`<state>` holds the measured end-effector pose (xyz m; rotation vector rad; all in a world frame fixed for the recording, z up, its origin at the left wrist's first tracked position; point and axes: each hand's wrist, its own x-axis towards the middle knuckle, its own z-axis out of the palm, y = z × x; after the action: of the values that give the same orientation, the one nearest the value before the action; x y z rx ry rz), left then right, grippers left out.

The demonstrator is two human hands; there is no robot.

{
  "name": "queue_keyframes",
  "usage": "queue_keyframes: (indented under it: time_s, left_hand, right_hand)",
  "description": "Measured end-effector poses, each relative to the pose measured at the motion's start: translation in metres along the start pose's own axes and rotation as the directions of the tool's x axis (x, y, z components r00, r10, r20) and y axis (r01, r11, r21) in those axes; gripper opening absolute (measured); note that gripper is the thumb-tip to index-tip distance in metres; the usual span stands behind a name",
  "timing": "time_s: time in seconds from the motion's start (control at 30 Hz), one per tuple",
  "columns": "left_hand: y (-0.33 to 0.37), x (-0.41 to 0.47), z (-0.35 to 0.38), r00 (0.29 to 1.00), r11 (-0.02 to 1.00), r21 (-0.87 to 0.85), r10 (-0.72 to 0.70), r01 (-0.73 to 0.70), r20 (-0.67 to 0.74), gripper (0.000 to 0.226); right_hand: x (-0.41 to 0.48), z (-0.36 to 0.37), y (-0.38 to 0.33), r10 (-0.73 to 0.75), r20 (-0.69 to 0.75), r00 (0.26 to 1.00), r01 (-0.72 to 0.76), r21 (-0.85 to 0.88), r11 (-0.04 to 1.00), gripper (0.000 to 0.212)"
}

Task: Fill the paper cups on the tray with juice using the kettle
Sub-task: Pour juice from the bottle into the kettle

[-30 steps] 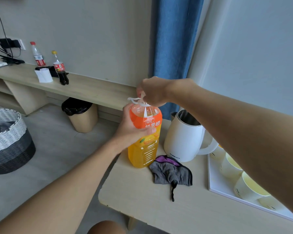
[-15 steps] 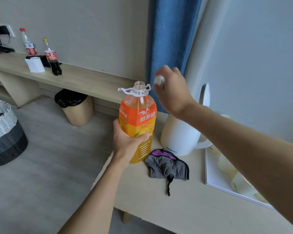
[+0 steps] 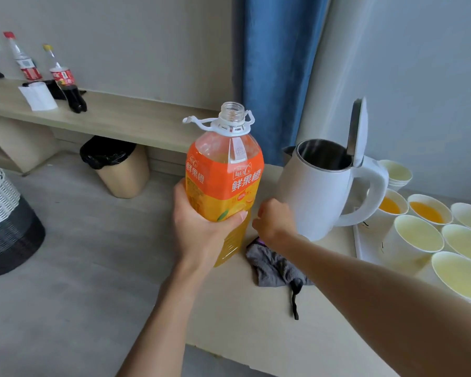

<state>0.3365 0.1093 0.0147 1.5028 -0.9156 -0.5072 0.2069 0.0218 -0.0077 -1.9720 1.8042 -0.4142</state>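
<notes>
My left hand (image 3: 201, 227) grips an orange juice bottle (image 3: 223, 186) around its middle and holds it upright above the table's left edge; its neck is uncapped. My right hand (image 3: 273, 221) is low between the bottle and the white kettle (image 3: 310, 197), fingers curled; the cap is hidden inside them. The kettle stands with its lid up and looks empty. To its right a white tray (image 3: 358, 240) carries several paper cups (image 3: 416, 235). Two cups at the back, one (image 3: 389, 205) and another (image 3: 426, 212), hold orange juice.
A grey cloth (image 3: 272, 268) lies on the wooden table (image 3: 242, 322) under my right wrist. A stack of spare cups (image 3: 397, 175) stands behind the kettle's handle. A lined bin (image 3: 120, 170) and woven basket (image 3: 6, 221) sit on the floor; cola bottles (image 3: 65, 80) stand on the wall shelf.
My right hand took the cap off the bottle and has dropped down beside the kettle. My left hand lifted the bottle. The kettle's lid now stands up.
</notes>
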Motion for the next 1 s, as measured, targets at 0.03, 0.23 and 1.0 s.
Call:
queue_keyframes:
  time_s: [0.03, 0.23, 1.0]
  left_hand:
    - [0.001, 0.001, 0.000, 1.000, 1.000, 0.004, 0.006, -0.006, -0.002, 0.096]
    - [0.004, 0.010, 0.004, 1.000, 1.000, 0.014, 0.006, -0.006, -0.025, 0.093]
    - [0.026, 0.007, 0.005, 0.999, 0.994, 0.108, 0.022, -0.027, 0.049, 0.100]
  right_hand:
    - [0.004, 0.005, 0.001, -0.007, 0.015, 1.000, 0.008, -0.026, 1.000, 0.014]
    - [0.012, 0.024, 0.008, -0.071, 0.074, 0.995, 0.083, -0.173, 0.981, 0.016]
    - [-0.032, -0.056, -0.053, -0.283, -0.197, 0.939, 0.316, 0.820, 0.477, 0.121]
